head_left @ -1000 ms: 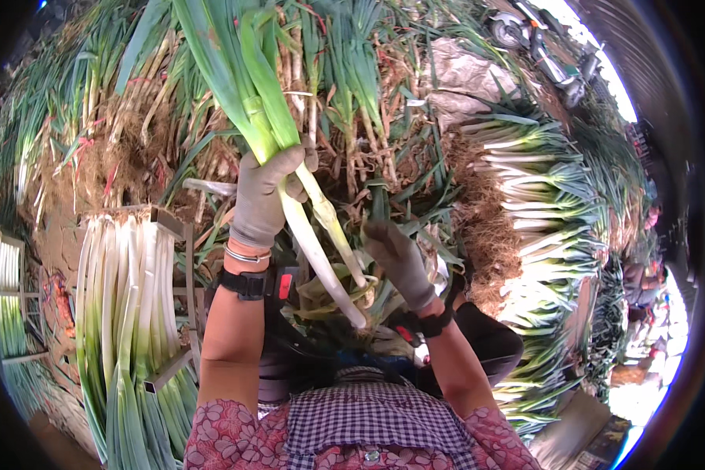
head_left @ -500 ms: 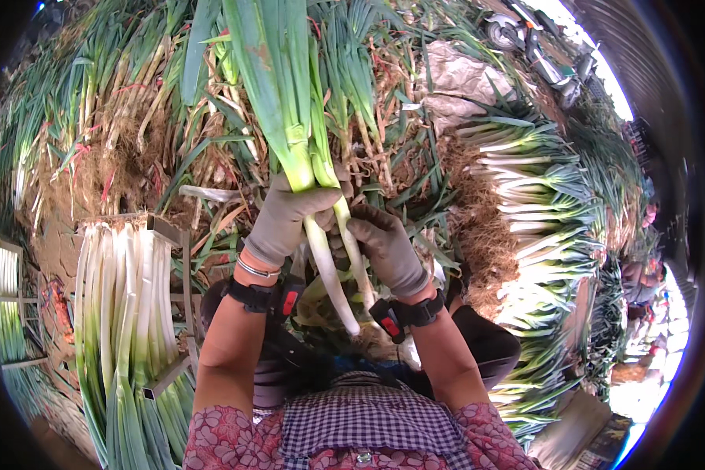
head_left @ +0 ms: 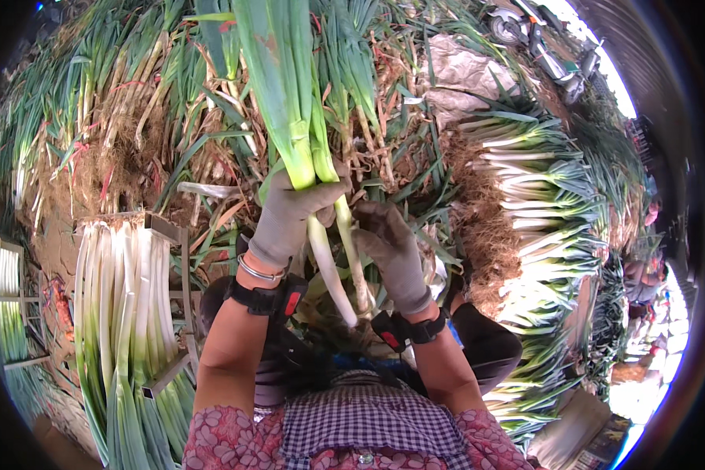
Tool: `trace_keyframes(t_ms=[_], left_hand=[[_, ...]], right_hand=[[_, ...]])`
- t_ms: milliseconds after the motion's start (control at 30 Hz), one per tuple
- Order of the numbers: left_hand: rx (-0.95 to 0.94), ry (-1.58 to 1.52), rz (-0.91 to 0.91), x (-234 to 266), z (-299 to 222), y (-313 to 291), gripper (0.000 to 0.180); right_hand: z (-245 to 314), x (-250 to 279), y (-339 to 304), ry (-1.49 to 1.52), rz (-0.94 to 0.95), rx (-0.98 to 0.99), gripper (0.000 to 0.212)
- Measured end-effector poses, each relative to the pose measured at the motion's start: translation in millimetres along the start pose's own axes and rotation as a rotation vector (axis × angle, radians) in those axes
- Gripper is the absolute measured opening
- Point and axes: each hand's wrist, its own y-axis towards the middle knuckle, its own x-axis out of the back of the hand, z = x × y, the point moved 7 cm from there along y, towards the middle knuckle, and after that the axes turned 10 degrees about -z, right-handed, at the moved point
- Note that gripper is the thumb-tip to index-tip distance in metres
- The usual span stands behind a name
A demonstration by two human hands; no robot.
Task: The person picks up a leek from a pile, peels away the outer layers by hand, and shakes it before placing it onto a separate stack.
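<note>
White shafts and broad green leaves mark two leeks (head_left: pixel 298 157), the thicker one clean and pale below, the thinner yellowish. They slant away from the body, leaves outermost, gripped together by the left hand (head_left: pixel 284 223), its gloved fingers wrapped round both. Just right of the thinner shaft, the right hand (head_left: pixel 392 254) is half open, seemingly empty; contact is unclear.

Since a second ago, we have brought the two leeks (head_left: pixel 297 133) in our left grip (head_left: pixel 286 221) nearer upright and our right grip (head_left: pixel 392 252) in close beside the thinner stalk (head_left: pixel 352 254), its thumb and fingers now parted.
</note>
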Motion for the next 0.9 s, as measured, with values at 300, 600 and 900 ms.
trace_keyframes(t_ms=[300, 600, 900], left_hand=[[-0.008, -0.022, -0.161, 7, 10, 2, 0.027], [-0.023, -0.090, -0.198, 9, 5, 3, 0.017], [-0.025, -0.034, -0.267, 19, 1, 2, 0.015]], right_hand=[[13, -16, 6, -0.659, -0.105, 0.547, 0.028], [16, -21, 15, -0.528, -0.134, 0.482, 0.025], [23, -35, -2, -0.763, 0.007, 0.787, 0.020]])
